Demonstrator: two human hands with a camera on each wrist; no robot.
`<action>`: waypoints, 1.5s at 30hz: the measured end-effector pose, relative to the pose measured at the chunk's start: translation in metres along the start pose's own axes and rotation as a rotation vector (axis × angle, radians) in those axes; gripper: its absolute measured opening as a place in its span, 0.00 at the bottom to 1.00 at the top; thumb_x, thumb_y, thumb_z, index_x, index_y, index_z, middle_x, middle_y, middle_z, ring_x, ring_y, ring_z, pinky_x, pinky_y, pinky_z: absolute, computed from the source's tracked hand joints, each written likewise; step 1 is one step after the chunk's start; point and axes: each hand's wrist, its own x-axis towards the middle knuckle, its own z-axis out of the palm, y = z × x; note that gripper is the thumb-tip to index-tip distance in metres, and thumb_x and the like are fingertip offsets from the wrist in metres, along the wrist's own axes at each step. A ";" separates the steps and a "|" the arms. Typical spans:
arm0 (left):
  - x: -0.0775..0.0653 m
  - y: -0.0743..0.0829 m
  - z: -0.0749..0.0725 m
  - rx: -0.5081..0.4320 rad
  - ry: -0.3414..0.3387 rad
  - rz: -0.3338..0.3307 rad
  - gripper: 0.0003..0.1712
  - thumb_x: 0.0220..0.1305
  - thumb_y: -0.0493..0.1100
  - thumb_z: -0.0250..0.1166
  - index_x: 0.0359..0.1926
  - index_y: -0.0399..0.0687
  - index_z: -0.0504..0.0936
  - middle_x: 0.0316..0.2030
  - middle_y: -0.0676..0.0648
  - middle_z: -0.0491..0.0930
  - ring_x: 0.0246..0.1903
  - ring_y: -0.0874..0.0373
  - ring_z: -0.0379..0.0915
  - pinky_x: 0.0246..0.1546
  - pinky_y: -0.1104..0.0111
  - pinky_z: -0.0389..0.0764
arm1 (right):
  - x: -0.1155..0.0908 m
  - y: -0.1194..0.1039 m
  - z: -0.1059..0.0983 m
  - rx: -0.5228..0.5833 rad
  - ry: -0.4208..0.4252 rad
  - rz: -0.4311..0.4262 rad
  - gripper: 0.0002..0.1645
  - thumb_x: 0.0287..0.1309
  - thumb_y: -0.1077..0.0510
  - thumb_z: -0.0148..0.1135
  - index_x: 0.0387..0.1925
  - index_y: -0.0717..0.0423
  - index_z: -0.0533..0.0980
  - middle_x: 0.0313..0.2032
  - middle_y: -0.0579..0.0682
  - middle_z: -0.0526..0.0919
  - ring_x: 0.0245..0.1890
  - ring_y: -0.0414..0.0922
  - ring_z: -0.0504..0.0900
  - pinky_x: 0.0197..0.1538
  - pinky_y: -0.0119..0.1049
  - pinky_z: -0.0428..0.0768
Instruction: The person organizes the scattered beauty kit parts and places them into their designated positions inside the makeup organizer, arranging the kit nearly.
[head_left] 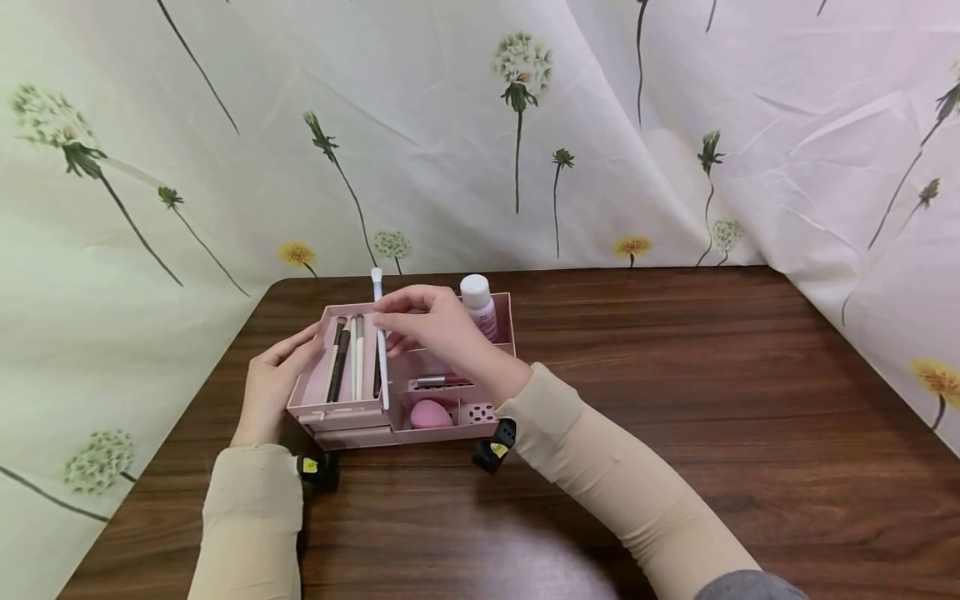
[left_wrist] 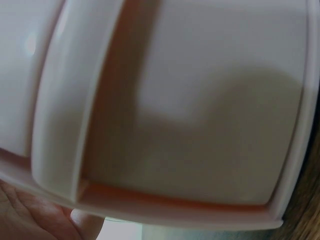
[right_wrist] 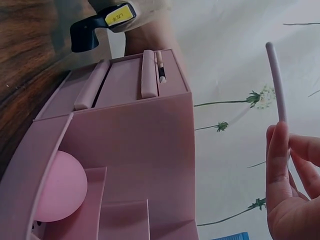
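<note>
A pink makeup organizer [head_left: 352, 407] stands on the table. Its top-left tray holds several makeup brushes [head_left: 342, 358], some dark and some pale. My right hand [head_left: 442, 325] pinches a white makeup brush [head_left: 377, 287] between thumb and fingers over the tray's right edge. The brush is upright, bristles up; its handle [right_wrist: 276, 82] shows bare past the fingertips in the right wrist view. At the organizer's left side, my left hand [head_left: 272, 379] rests with extended fingers against the wall. In the left wrist view, drawer fronts [left_wrist: 215, 125] hide most of this hand [left_wrist: 35, 212].
Behind the right hand, a white-capped bottle [head_left: 477, 293] stands in the back compartment. A slim silver-and-red tube [head_left: 442, 381] lies in the middle one. A pink makeup sponge [head_left: 431, 414] sits in front. The brown wooden table [head_left: 675, 433] meets a flower-printed cloth [head_left: 450, 125] behind.
</note>
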 end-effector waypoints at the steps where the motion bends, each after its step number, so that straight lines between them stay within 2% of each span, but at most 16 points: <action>1: 0.000 0.000 0.000 0.001 0.000 0.000 0.33 0.64 0.63 0.64 0.68 0.61 0.74 0.71 0.48 0.66 0.63 0.60 0.67 0.46 0.78 0.71 | 0.002 0.000 0.001 -0.002 -0.005 0.005 0.17 0.62 0.66 0.64 0.52 0.69 0.78 0.32 0.56 0.84 0.23 0.40 0.81 0.36 0.41 0.86; 3: 0.000 0.000 -0.001 -0.004 0.000 -0.002 0.33 0.64 0.62 0.64 0.68 0.61 0.74 0.71 0.48 0.66 0.63 0.60 0.66 0.46 0.78 0.71 | 0.006 0.000 0.002 -0.005 -0.010 0.016 0.18 0.62 0.66 0.65 0.52 0.69 0.78 0.29 0.49 0.82 0.22 0.40 0.80 0.39 0.45 0.86; 5: 0.000 0.001 0.000 -0.010 0.004 -0.002 0.33 0.64 0.62 0.64 0.67 0.60 0.74 0.71 0.48 0.66 0.61 0.61 0.67 0.45 0.79 0.72 | 0.010 0.001 0.004 -0.016 -0.008 0.026 0.17 0.63 0.65 0.65 0.52 0.68 0.78 0.29 0.48 0.82 0.22 0.40 0.80 0.37 0.44 0.86; 10: 0.001 0.001 0.001 -0.021 0.010 -0.004 0.32 0.64 0.61 0.65 0.67 0.60 0.75 0.70 0.47 0.68 0.58 0.63 0.69 0.42 0.82 0.73 | 0.021 0.004 0.007 -0.037 0.021 0.059 0.17 0.63 0.64 0.65 0.52 0.67 0.79 0.32 0.50 0.82 0.21 0.40 0.79 0.31 0.37 0.83; 15: 0.000 0.001 0.000 -0.011 -0.001 -0.006 0.33 0.65 0.61 0.64 0.68 0.60 0.73 0.71 0.47 0.67 0.59 0.62 0.69 0.41 0.81 0.73 | 0.031 0.010 0.010 -0.073 0.028 0.076 0.17 0.63 0.64 0.64 0.52 0.66 0.79 0.32 0.51 0.81 0.20 0.40 0.79 0.31 0.36 0.83; 20: -0.001 0.001 0.000 0.003 -0.009 -0.005 0.33 0.65 0.62 0.63 0.69 0.59 0.73 0.71 0.47 0.66 0.59 0.61 0.68 0.41 0.81 0.74 | 0.038 0.016 0.011 -0.120 0.035 0.089 0.14 0.63 0.64 0.64 0.50 0.65 0.80 0.32 0.51 0.81 0.20 0.40 0.78 0.41 0.49 0.84; 22: -0.001 0.001 0.000 0.003 -0.011 -0.007 0.33 0.65 0.62 0.63 0.69 0.60 0.73 0.71 0.47 0.66 0.59 0.61 0.68 0.41 0.81 0.73 | 0.041 0.018 0.011 -0.131 0.044 0.091 0.13 0.63 0.65 0.64 0.49 0.65 0.81 0.31 0.49 0.81 0.20 0.40 0.78 0.42 0.52 0.83; 30: -0.001 0.002 0.000 -0.015 -0.006 -0.003 0.33 0.64 0.61 0.64 0.68 0.59 0.73 0.71 0.47 0.66 0.59 0.62 0.68 0.41 0.82 0.73 | 0.048 0.025 0.013 -0.195 0.044 0.109 0.13 0.64 0.65 0.63 0.49 0.66 0.81 0.31 0.49 0.81 0.19 0.40 0.77 0.32 0.39 0.83; 36: -0.001 0.001 0.000 -0.014 -0.014 -0.001 0.33 0.64 0.61 0.64 0.68 0.59 0.73 0.71 0.46 0.66 0.58 0.62 0.69 0.41 0.81 0.74 | 0.051 0.029 0.014 -0.232 0.026 0.098 0.13 0.64 0.65 0.63 0.48 0.66 0.81 0.30 0.49 0.81 0.20 0.40 0.77 0.26 0.31 0.78; 45: -0.001 0.001 0.000 -0.030 -0.001 0.006 0.32 0.64 0.60 0.66 0.67 0.59 0.75 0.71 0.45 0.67 0.54 0.65 0.70 0.40 0.82 0.74 | 0.053 0.032 0.013 -0.296 0.021 0.085 0.10 0.62 0.63 0.66 0.44 0.62 0.82 0.28 0.48 0.81 0.20 0.40 0.77 0.26 0.29 0.77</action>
